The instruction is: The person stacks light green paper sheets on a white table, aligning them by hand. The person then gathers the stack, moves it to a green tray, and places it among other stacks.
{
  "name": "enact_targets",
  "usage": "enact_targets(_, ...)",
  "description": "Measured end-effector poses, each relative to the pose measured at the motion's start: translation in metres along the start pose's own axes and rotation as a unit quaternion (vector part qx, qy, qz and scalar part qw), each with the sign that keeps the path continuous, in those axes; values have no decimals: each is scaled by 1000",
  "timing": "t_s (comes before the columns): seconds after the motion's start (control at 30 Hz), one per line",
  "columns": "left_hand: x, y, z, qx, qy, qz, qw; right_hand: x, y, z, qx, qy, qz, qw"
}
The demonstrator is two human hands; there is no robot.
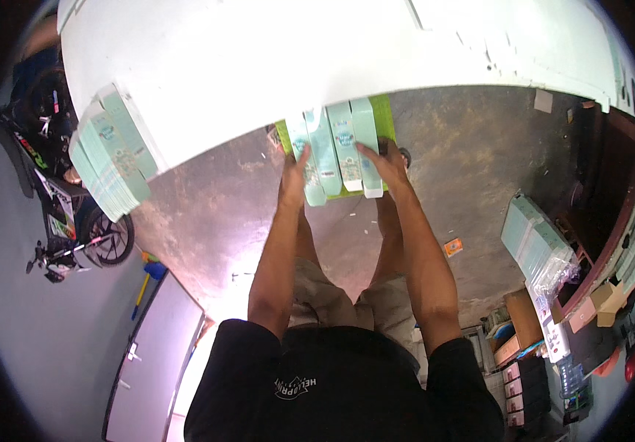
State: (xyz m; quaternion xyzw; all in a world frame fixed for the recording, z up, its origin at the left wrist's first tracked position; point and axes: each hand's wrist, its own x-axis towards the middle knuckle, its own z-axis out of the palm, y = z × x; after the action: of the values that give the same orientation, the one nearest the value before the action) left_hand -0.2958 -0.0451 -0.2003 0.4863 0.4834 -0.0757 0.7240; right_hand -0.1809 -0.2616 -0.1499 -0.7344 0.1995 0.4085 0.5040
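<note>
By the near edge of the white table (273, 59), the left hand (293, 175) and right hand (387, 163), half-curled, thumbs on top, grip one four-panelled mint carton sheet (345, 140). One bright-green panel (385, 118) shows behind; one carton stack (111, 158) takes the near-left corner, one bicycle (29, 149) left of it.

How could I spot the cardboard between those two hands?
Start at the big white surface. Below its middle, the left hand and right hand flank printed, pale green cardboard. Unlike the left stack and right stack, it lies over something bright green.
</note>
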Motion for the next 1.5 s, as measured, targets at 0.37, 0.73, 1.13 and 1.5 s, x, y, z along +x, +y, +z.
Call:
enact_targets(0.37, -35, -1, 9, 109, 39, 61, 991, -26, 38, -21, -83, 77, -19, 993)
enact_targets(0.73, -75, -8, 26, 322, 25, 199, 925, -56, 58, 17, -140, 120, -257, 949)
enact_targets(1.13, -56, 19, 32, 293, -55, 136, 945, -39, 39, 9, -163, 30, -190, 968)
enact_targets(1.5, -116, 20, 16, 321, -169, 111, 925, -148, 109, 22, -169, 113, -127, 971)
